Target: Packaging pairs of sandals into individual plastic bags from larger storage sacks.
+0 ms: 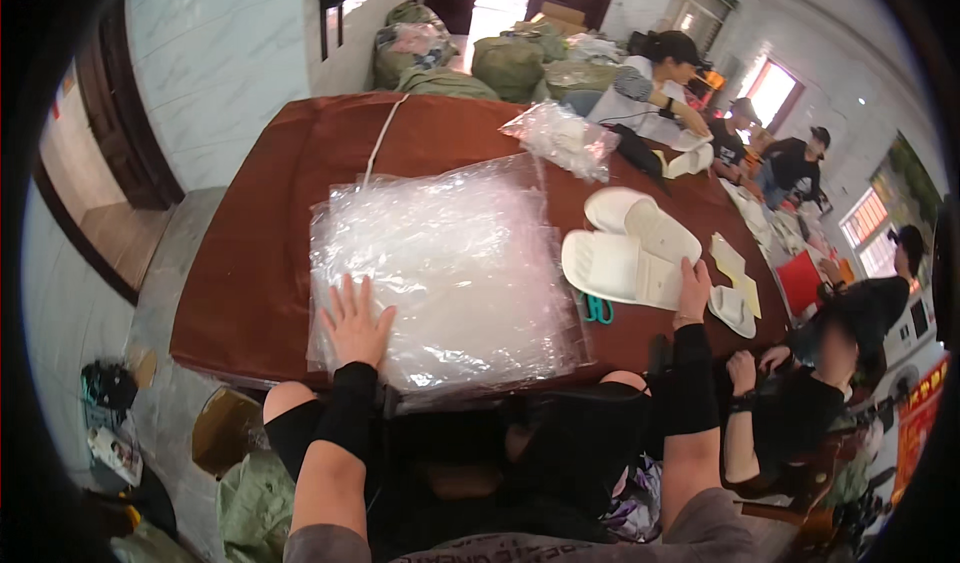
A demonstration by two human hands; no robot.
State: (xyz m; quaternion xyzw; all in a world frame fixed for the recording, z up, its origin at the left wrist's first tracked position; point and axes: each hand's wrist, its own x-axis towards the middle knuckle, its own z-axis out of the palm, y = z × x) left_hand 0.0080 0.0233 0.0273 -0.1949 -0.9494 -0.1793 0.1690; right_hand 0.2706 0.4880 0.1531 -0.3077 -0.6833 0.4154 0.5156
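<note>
A stack of clear plastic bags (450, 263) lies on the brown-covered table in front of me. My left hand (355, 331) rests flat on its near left part, fingers spread. To the right is a pair of cream slippers (625, 258), one partly over the other. My right hand (692, 291) grips the pair at its near right edge; some of its fingers are hidden. Teal-handled scissors (598, 309) show just below the slippers. Another cream slipper (733, 311) lies to the right of my right hand, beside pale yellow paper pieces (730, 263).
The brown table cover (250, 253) extends left and far. A filled clear bag (565, 138) sits at the far right. Co-workers sit along the right side, one (800, 393) close by. Large green sacks (505, 68) stand behind the table; a cardboard box (225, 431) is at lower left.
</note>
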